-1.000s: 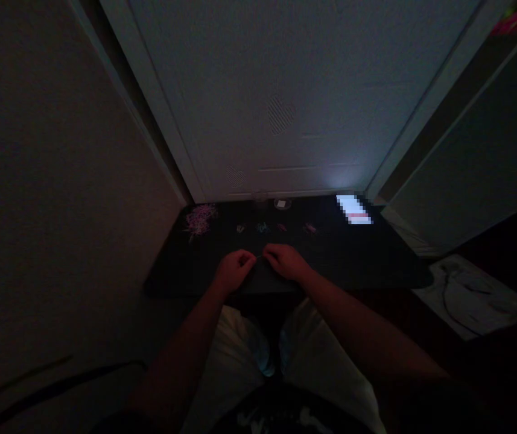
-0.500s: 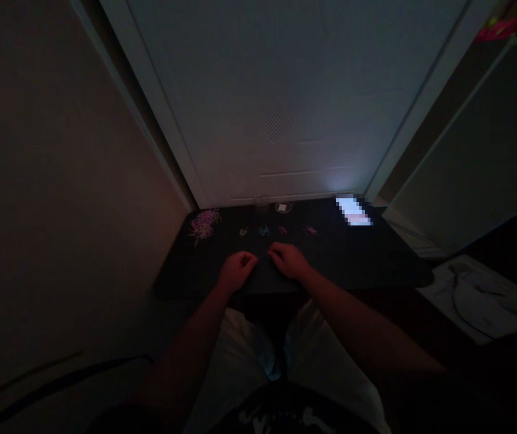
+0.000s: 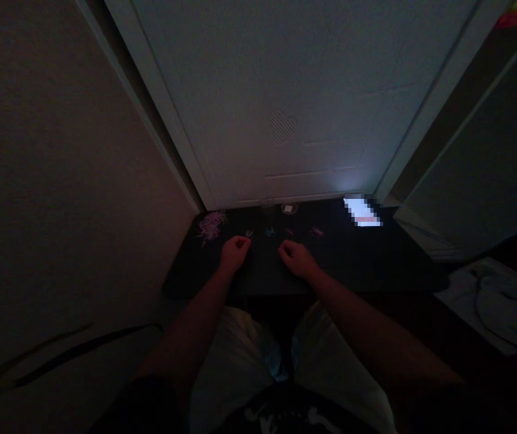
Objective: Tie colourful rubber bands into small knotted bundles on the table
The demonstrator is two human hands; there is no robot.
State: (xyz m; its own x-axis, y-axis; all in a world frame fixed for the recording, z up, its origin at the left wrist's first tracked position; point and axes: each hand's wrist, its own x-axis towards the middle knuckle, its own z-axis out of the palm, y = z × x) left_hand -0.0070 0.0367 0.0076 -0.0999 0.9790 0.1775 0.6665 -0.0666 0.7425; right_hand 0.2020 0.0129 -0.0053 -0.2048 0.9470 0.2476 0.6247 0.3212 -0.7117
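My left hand is closed in a pinch at the near edge of a small pale pile of thin pieces. What its fingertips hold, if anything, is too small and dark to make out. My right hand is also pinched closed, apart from the left, just below a small pink pile. Nothing can be made out between its fingers. A bluish pile lies beyond the gap between the hands, and another pink pile lies farther right.
A large heap of pink and pale thin pieces lies at the dark table's left end. Along the back stand a clear container and a small round dish. A lit, blurred-out screen lies back right, against the white panel.
My hands have moved apart and slightly forward, the left toward the pale pile. The thin pale strand seen between them earlier no longer shows. The camera view has shifted slightly.
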